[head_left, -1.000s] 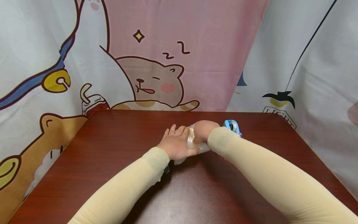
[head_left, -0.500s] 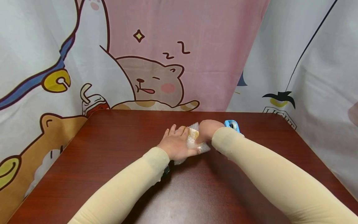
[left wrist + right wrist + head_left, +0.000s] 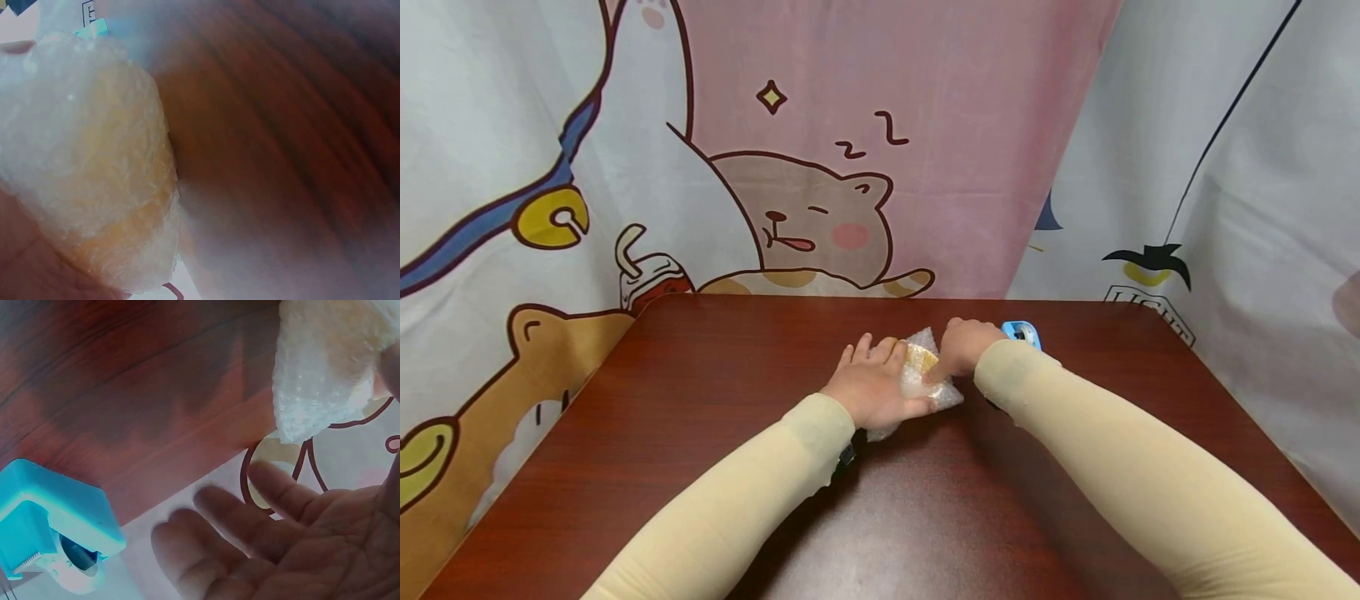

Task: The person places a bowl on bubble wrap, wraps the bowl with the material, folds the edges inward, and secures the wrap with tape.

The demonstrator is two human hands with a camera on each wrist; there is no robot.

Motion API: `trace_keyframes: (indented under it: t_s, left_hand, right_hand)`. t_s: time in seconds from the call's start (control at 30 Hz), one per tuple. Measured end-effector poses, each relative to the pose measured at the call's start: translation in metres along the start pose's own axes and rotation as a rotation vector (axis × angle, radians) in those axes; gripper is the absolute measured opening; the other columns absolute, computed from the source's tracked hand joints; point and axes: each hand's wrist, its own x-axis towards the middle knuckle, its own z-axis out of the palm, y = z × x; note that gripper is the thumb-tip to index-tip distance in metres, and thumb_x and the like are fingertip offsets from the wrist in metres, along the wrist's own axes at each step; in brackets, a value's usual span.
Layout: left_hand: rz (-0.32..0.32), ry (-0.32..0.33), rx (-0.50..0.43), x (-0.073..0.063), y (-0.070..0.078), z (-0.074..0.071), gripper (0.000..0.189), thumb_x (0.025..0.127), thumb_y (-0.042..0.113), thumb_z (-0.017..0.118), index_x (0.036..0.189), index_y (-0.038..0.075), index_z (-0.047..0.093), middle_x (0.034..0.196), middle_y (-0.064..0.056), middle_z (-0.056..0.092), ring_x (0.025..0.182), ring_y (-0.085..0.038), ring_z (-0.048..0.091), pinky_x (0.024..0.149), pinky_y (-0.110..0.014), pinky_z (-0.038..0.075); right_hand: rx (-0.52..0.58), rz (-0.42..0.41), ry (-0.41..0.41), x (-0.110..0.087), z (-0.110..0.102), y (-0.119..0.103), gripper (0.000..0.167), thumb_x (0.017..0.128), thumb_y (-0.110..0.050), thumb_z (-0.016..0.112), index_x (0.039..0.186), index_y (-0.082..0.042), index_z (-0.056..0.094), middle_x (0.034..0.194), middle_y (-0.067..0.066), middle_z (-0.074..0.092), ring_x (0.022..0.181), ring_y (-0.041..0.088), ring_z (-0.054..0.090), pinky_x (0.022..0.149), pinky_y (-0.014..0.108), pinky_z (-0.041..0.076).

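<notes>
A bubble-wrapped bundle [image 3: 916, 385] lies on the table between my hands, with something yellowish showing through the clear wrap. My left hand [image 3: 874, 387] rests over its left side, fingers spread and straight. From the right, my right hand [image 3: 968, 346] reaches the bundle with its thumb against the wrap. In the right wrist view the fingers [image 3: 244, 525] of that hand are loosely bent and apart, with nothing in the palm. The left wrist view is largely filled by the rounded bubble wrap [image 3: 106, 156].
A blue tape dispenser [image 3: 1022, 332] stands just beyond my right hand, its roll and toothed cutter visible in the right wrist view. The brown wooden table [image 3: 760, 350] ends at a printed cartoon curtain [image 3: 970, 167] behind and to the sides.
My right hand has drawn back slightly to the right across the bundle, uncovering more of the wrap and the yellowish patch. The left hand stays in place.
</notes>
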Motion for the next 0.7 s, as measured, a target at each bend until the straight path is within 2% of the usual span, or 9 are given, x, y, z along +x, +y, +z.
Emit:
trace_keyframes:
  t_s: [0.17,0.23,0.4,0.47,0.57,0.7]
  left_hand:
    - [-0.003,-0.001,0.005,0.000,0.000,0.000,0.111,0.089,0.087,0.045,0.169,0.014,0.024,0.174,-0.006,0.027,0.162,-0.044,0.017,0.131,-0.059,0.018]
    - [-0.004,-0.002,0.004,0.000,0.000,0.000,0.111,0.089,0.087,0.045,0.169,0.014,0.024,0.174,-0.006,0.027,0.162,-0.044,0.017,0.131,-0.059,0.018]
    - [-0.009,-0.008,-0.004,0.000,0.001,0.000,0.111,0.089,0.087,0.045,0.169,0.014,0.024,0.174,-0.006,0.026,0.162,-0.044,0.016,0.131,-0.059,0.017]
    - [-0.010,-0.010,-0.008,0.000,0.000,0.000,0.111,0.088,0.088,0.045,0.169,0.014,0.023,0.174,-0.006,0.026,0.162,-0.044,0.016,0.131,-0.059,0.017]
    - [-0.012,-0.013,-0.011,0.000,0.000,0.000,0.111,0.088,0.088,0.045,0.169,0.014,0.023,0.174,-0.006,0.025,0.162,-0.043,0.015,0.131,-0.059,0.016]
    - [-0.013,-0.018,-0.010,0.000,0.001,0.000,0.112,0.089,0.088,0.044,0.170,0.015,0.021,0.175,-0.005,0.024,0.163,-0.043,0.014,0.131,-0.059,0.016]
  right_hand:
    - [-0.020,0.009,0.020,0.000,0.003,0.001,0.101,0.075,-0.062,0.084,0.143,0.004,0.051,0.136,0.025,0.058,0.124,0.047,0.051,0.109,0.059,0.048]
    - [-0.027,0.003,0.018,0.001,0.003,0.002,0.103,0.076,-0.062,0.083,0.146,0.004,0.049,0.144,0.027,0.052,0.131,0.050,0.046,0.113,0.061,0.044]
    - [-0.042,-0.025,0.004,0.002,0.004,0.003,0.109,0.079,-0.063,0.081,0.154,0.006,0.043,0.160,0.031,0.038,0.148,0.055,0.030,0.126,0.065,0.025]
    - [-0.042,-0.035,-0.006,0.004,0.004,0.005,0.111,0.080,-0.064,0.080,0.156,0.007,0.040,0.164,0.032,0.033,0.152,0.056,0.024,0.128,0.066,0.019]
    - [-0.031,-0.041,-0.024,0.008,0.006,0.007,0.115,0.082,-0.064,0.078,0.160,0.007,0.033,0.168,0.033,0.025,0.156,0.058,0.016,0.129,0.067,0.014]
    - [-0.019,-0.041,-0.046,0.010,0.008,0.011,0.119,0.083,-0.065,0.077,0.162,0.008,0.027,0.170,0.034,0.019,0.156,0.060,0.012,0.128,0.069,0.013]
